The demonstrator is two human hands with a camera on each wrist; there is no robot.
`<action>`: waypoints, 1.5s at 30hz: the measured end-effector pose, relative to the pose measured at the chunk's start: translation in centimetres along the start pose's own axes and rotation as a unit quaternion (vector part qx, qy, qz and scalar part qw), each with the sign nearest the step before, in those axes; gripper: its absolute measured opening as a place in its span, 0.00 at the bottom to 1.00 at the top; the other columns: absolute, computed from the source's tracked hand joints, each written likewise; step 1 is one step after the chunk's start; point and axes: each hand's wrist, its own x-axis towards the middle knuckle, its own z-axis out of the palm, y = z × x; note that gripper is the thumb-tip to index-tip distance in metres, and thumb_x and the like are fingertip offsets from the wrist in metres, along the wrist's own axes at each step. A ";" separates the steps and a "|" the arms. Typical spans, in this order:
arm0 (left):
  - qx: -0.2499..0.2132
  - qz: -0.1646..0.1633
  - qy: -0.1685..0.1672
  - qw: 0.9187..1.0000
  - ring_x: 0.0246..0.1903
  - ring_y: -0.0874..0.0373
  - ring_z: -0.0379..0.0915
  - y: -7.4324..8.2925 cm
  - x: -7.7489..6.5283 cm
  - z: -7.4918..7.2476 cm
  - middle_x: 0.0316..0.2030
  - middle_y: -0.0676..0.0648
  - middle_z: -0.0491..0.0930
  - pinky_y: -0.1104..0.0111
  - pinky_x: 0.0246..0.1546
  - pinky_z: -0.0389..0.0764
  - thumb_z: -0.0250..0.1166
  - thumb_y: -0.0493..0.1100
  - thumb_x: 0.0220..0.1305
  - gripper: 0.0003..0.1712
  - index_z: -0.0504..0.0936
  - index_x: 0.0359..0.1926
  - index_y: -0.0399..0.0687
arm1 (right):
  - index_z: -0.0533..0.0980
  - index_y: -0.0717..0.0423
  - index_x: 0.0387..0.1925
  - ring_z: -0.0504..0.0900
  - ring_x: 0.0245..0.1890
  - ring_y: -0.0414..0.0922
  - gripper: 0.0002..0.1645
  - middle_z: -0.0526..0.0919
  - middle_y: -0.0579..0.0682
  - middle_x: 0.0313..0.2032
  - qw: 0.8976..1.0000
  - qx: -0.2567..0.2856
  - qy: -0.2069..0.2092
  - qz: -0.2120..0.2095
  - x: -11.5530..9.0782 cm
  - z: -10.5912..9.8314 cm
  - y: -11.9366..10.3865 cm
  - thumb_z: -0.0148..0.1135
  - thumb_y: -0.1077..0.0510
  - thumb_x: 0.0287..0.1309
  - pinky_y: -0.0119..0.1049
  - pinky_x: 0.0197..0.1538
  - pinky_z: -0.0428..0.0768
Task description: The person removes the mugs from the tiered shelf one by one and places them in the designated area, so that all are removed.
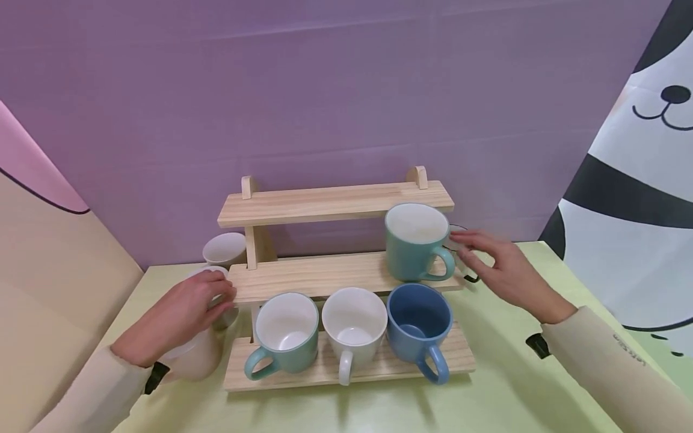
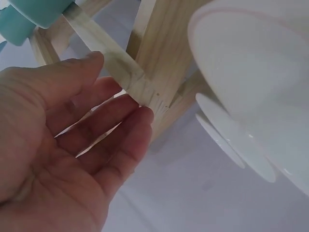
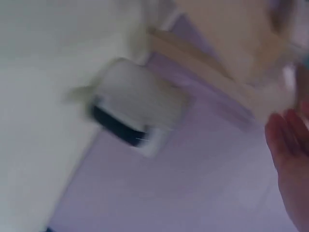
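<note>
A three-tier wooden rack stands in the middle of the head view. My left hand is at the left end of its middle shelf, fingertips right at the shelf's edge in the left wrist view. On that shelf's right end sits a teal mug, handle to the front right. My right hand is just right of this mug, fingers extended and holding nothing. Along the bottom shelf stand a second teal mug, a white mug and a blue mug, handles towards me.
White cups stand left of the rack, and a pale mug is partly hidden under my left forearm. Behind my right hand is a pale mug with a dark handle, blurred in the right wrist view. A purple backdrop rises behind the table.
</note>
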 end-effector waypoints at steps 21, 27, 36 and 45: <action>0.020 -0.011 -0.012 1.000 0.28 0.61 0.70 0.9 0.8 -0.2 0.27 0.55 0.74 0.66 0.31 0.77 0.73 0.30 0.47 0.11 0.80 0.26 0.48 | 0.68 0.61 0.61 0.74 0.48 0.52 0.46 0.71 0.56 0.57 0.996 -0.053 -0.068 0.028 5.7 -2.1 -8.3 0.69 0.38 0.48 0.48 0.44 0.74; 0.018 -0.014 -0.016 1.000 0.28 0.61 0.70 0.8 0.9 -0.3 0.26 0.55 0.74 0.66 0.31 0.77 0.73 0.30 0.47 0.11 0.80 0.26 0.48 | 0.72 0.60 0.59 0.75 0.43 0.51 0.45 0.73 0.55 0.52 0.992 -0.099 -0.075 0.020 6.7 -2.4 -8.6 0.70 0.37 0.44 0.45 0.39 0.75; 0.015 -0.022 -0.020 0.999 0.28 0.61 0.70 0.8 0.9 -0.1 0.27 0.55 0.74 0.66 0.32 0.77 0.73 0.31 0.47 0.11 0.81 0.26 0.48 | 0.74 0.59 0.56 0.73 0.42 0.50 0.41 0.73 0.50 0.49 0.997 -0.059 -0.048 -0.003 5.3 -4.2 -8.4 0.76 0.47 0.39 0.45 0.34 0.76; 0.015 -0.024 -0.020 0.999 0.29 0.60 0.71 0.7 0.7 -0.2 0.27 0.56 0.74 0.66 0.31 0.76 0.73 0.30 0.47 0.12 0.80 0.26 0.49 | 0.75 0.54 0.56 0.71 0.42 0.44 0.45 0.72 0.45 0.50 0.989 -0.145 0.008 -0.031 1.2 -8.9 -6.8 0.82 0.51 0.29 0.36 0.32 0.72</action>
